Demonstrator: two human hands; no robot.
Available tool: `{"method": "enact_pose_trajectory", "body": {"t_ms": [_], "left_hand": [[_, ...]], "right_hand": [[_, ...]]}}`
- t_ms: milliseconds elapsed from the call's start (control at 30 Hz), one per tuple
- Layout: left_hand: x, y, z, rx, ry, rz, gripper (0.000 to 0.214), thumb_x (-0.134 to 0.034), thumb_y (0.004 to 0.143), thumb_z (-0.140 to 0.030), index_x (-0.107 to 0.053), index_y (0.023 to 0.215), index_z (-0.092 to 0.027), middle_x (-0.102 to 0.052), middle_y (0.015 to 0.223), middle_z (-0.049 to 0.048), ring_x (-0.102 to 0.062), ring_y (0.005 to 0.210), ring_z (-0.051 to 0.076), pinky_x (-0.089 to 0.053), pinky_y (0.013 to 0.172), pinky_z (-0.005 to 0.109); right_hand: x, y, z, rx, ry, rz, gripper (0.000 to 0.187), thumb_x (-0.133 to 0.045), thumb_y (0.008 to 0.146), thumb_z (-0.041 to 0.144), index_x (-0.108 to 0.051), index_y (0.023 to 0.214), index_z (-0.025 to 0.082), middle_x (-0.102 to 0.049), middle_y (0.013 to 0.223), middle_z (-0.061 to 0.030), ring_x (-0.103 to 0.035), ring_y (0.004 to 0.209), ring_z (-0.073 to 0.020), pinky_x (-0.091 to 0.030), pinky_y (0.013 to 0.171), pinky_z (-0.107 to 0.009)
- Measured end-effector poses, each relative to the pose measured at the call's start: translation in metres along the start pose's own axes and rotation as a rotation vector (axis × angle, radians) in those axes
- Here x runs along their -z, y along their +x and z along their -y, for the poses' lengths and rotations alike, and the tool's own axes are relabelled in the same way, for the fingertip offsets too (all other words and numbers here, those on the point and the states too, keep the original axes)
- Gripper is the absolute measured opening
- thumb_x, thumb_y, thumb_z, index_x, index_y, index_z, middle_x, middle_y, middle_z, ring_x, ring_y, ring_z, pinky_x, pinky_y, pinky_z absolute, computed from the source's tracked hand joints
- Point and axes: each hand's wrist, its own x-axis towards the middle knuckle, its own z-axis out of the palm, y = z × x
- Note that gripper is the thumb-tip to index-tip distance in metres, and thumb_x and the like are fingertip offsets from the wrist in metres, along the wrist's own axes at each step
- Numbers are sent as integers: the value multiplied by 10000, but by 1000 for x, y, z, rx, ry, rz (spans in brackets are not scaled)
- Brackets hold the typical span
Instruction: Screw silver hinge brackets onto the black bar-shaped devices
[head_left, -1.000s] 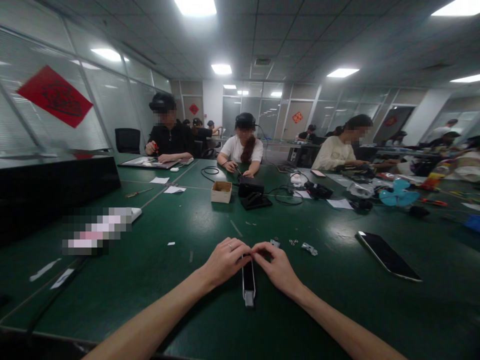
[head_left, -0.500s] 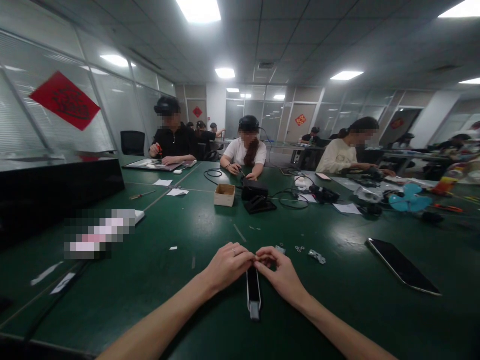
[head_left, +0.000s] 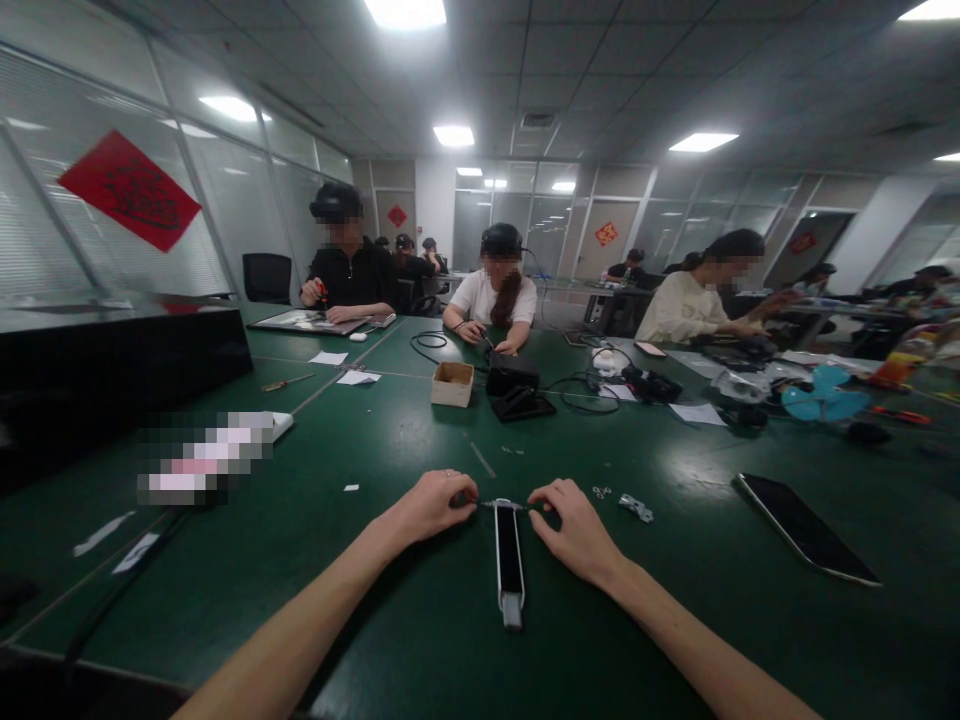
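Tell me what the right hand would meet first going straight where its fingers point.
Probably the thin rod jutting from the far end of the black-and-white bar; depth there is hard to judge.

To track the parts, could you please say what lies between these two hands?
The head view shows the far end of a slim, white-edged piece between left hand and right hand.

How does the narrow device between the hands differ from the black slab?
The narrow device is slimmer; the black slab is broader. The narrow device runs nearly straight up the view; the black slab slants. The narrow device has a grey end piece; the black slab shows none. Both are dark-faced with pale edging.
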Motion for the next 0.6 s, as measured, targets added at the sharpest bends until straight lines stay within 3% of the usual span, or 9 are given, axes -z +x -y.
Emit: {"method": "enact_pose_trajectory", "body": {"t_ms": [233, 600], "left_hand": [[-8, 3, -3, 39, -51, 27, 101, -602, 823, -185, -652, 910, -173, -653, 808, -5, -597, 689, 121, -448, 634, 209], [-15, 7, -8, 73, -61, 9, 126, -583, 834, -197, -667, 925, -177, -655, 794, -6, -582, 675, 121, -431, 612, 202]], "right_hand": [[-1, 0, 6, 18, -34, 56, 134, -517, 862, 241, -640, 886, 193, -587, 857, -60, -526, 817, -209, -429, 750, -374], [-2, 0, 3, 41, 7, 35, 161, -497, 892, 270, -642, 902, 202, -591, 857, -56, -511, 800, -199, -427, 719, -356]]}}
